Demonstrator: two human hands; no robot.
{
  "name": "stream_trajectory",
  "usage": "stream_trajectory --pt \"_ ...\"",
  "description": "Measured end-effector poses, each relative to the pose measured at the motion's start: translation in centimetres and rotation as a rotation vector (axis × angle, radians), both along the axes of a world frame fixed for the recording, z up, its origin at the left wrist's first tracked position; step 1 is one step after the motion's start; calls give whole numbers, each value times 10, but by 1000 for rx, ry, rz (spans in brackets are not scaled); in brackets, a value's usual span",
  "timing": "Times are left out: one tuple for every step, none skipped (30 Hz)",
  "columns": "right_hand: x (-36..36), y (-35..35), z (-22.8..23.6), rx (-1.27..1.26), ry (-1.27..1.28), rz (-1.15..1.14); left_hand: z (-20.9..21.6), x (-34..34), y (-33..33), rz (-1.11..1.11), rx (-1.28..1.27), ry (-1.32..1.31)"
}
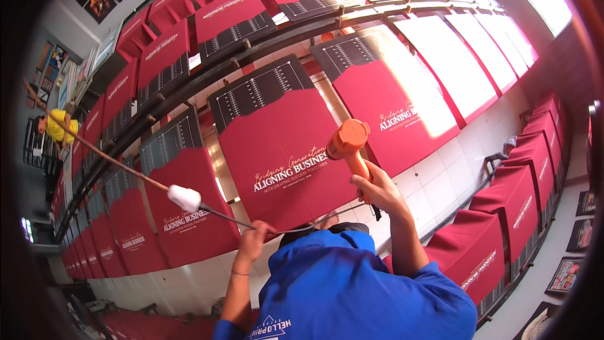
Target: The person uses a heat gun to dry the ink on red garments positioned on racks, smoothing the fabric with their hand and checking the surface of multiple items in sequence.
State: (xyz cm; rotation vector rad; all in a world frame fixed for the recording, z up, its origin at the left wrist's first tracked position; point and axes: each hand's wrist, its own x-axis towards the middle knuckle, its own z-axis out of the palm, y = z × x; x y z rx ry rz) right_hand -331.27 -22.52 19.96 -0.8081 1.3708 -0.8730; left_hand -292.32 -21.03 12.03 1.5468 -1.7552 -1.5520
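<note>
My right hand is wrapped round the handle of an orange hair dryer or heat gun, held over the right edge of a red shirt. That shirt lies on a dark board with white ruler marks and bears white printed lettering; the tool's nozzle hides the end of the lettering. Closed round a grey power cord, my left hand is low in front of me. The cord runs up left to a white lump, perhaps a plug joint, and continues as a brownish cable.
Long rows of similar boards with red shirts extend left and right, a dark rail between them. More red-covered boards stand behind at right. Strong sunlight falls on the right-hand boards. A person in a yellow shirt is at the far left.
</note>
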Motion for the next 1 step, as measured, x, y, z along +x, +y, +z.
stream_trajectory --pt "-3 -5 -5 21 4 14 -2 15 3 141 -41 96"
